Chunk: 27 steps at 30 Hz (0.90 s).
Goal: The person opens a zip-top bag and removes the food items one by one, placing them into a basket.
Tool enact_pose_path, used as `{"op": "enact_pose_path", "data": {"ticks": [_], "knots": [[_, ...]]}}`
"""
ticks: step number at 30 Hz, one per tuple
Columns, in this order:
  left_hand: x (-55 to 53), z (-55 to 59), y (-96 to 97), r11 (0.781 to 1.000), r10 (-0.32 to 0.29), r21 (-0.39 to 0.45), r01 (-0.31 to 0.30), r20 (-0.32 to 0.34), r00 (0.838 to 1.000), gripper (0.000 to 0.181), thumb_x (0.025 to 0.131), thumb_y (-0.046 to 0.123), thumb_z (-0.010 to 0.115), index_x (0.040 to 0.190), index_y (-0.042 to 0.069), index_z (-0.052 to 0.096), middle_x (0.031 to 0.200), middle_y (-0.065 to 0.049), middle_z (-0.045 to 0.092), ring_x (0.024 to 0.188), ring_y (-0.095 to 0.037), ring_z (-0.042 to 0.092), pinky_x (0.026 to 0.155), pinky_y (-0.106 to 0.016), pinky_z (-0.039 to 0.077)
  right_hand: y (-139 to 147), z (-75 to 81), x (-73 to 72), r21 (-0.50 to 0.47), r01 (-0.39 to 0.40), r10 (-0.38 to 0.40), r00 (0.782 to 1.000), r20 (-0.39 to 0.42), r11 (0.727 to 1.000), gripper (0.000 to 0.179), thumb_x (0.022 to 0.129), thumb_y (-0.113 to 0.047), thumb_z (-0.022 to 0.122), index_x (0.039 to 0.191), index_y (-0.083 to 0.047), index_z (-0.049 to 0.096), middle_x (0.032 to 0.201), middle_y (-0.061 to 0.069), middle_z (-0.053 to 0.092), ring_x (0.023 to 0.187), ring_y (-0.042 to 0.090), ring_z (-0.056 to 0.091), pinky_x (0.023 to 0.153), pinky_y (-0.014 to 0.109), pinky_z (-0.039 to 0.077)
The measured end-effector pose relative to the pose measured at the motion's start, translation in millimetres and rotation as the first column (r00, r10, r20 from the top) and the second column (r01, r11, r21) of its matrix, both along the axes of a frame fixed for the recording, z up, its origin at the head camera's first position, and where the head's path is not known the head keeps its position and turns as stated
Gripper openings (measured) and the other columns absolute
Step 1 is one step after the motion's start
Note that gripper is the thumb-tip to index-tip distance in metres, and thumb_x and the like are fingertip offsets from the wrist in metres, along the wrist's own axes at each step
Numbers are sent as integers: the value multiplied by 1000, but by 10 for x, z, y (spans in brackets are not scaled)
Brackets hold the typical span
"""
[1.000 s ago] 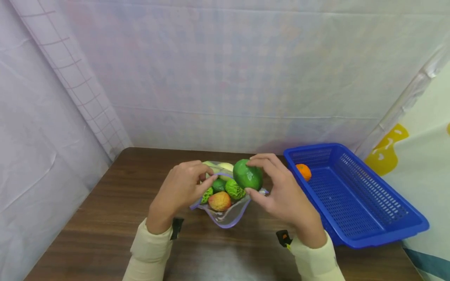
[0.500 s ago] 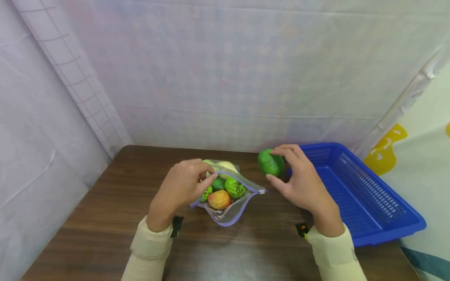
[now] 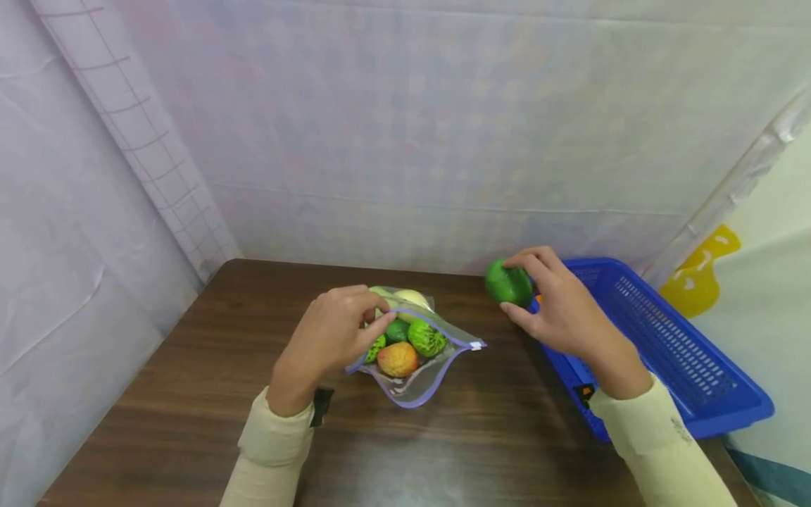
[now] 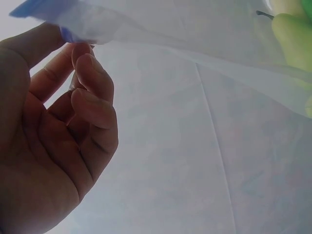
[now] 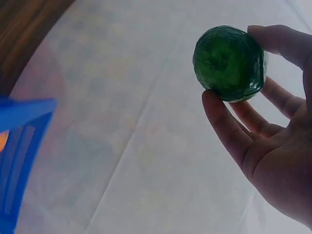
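Note:
My left hand (image 3: 332, 327) pinches the purple-edged rim of a clear zip bag (image 3: 465, 338), holding its mouth apart. Inside the bag lie an orange-red fruit (image 3: 397, 360), a bumpy light-green one with dark markings (image 3: 426, 339), a dark-green one (image 3: 397, 330) and pale yellow-green pieces. In the left wrist view, a pear-like fruit (image 4: 295, 41) with a stem shows at upper right. My right hand (image 3: 564, 306) grips a glossy green round fruit (image 3: 508, 283) between thumb and fingers, up in the air by the basket's left rim; the right wrist view shows the fruit (image 5: 226, 63) at the fingertips.
A blue slotted plastic basket (image 3: 690, 359) stands at the right of the brown wooden table (image 3: 209, 394). An orange fruit (image 5: 3, 140) is in it, mostly hidden by my right hand in the head view. White sheets (image 3: 412, 141) hang behind the table and along both sides.
My right hand has carried the green fruit from above the bag rightward to the basket's left rim. My left hand keeps its hold on the bag's edge, nearly still.

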<state>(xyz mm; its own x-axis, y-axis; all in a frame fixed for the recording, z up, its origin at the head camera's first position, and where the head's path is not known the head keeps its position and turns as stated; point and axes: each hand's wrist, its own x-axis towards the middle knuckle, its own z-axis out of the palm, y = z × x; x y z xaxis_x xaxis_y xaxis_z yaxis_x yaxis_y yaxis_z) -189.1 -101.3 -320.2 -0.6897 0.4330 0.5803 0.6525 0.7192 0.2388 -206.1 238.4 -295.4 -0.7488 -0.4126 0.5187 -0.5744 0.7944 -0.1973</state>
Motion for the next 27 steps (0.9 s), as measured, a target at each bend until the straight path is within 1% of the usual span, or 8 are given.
{"op": "enact_pose_path", "data": {"ticks": [5,8,12,15,20,24,27], "knots": [[5,-1,-2,1000,3,1,-3,-5,1000,11,90,24,76,86,14,75,68,4,59,58,-6,45,53,-24,39,92,-17,-135,51,11,-13,999,36,999,66,82,-20,83,140,-14,53,128,14,51,93,27,61,74,44,53],[8,-12,2,1000,0,4,0,-4,1000,11,90,24,75,86,14,75,68,5,58,58,-5,45,54,-24,39,161,-25,-197,94,30,-38,996,85,995,69,85,-20,80,146,-14,48,130,17,49,91,27,61,73,44,53],[18,-19,7,1000,0,3,0,0,1000,11,90,25,75,87,14,76,68,7,57,58,-5,46,54,-23,40,254,-33,-275,179,35,-62,987,148,983,69,89,-21,74,149,-8,45,135,21,45,93,29,62,72,43,54],[29,-13,6,1000,5,3,-5,-3,1000,11,89,25,76,87,14,76,68,7,58,58,-5,46,54,-24,40,336,-32,-339,218,47,-90,978,188,975,67,90,-22,72,148,-4,44,137,23,43,95,31,62,72,43,55],[31,-19,-5,1000,4,3,-4,-3,1000,11,89,25,76,87,14,76,68,7,57,58,-5,46,53,-23,39,515,-30,-443,227,105,-161,957,242,968,66,91,-21,71,147,-1,42,139,25,40,96,34,60,71,45,55],[30,-26,-12,1000,3,2,-3,-4,1000,11,89,25,76,86,14,76,68,6,57,58,-5,45,53,-23,39,677,-54,-546,213,158,-213,941,264,964,65,91,-21,71,145,1,42,140,27,38,99,37,59,74,49,54],[30,-24,-12,1000,5,2,-5,-7,1000,11,89,25,76,86,14,76,68,6,57,58,-5,45,53,-23,39,791,-83,-639,201,196,-250,924,291,960,65,91,-21,69,145,3,41,139,30,38,100,40,57,76,52,53]]}}
